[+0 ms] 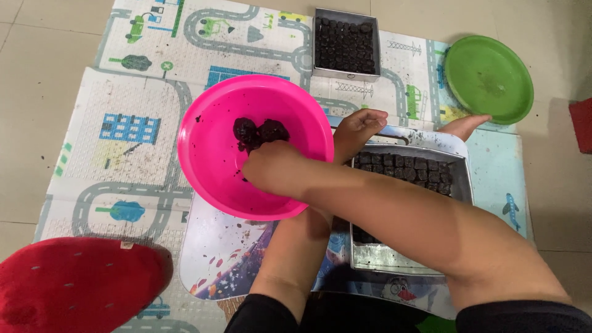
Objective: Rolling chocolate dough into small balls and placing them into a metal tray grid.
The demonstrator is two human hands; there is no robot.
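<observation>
A bright pink bowl [209,154] sits on a play mat and holds two dark, moist lumps [259,132]. My right hand [271,168] reaches across my body into the bowl. Its back faces the camera and its fingers, right at the lumps, are hidden. My left hand [357,129] crosses under the right forearm. It rests with curled fingers between the bowl's rim and a metal tray [462,179]. The tray is partly filled with rows of small dark blocks [407,169]. Nothing shows in the left fist.
A second metal tray [316,43] full of dark blocks stands at the far edge of the mat. A green plate [488,77] lies at the far right, with a bare foot [464,126] below it. A red cushion [74,283] is at the near left.
</observation>
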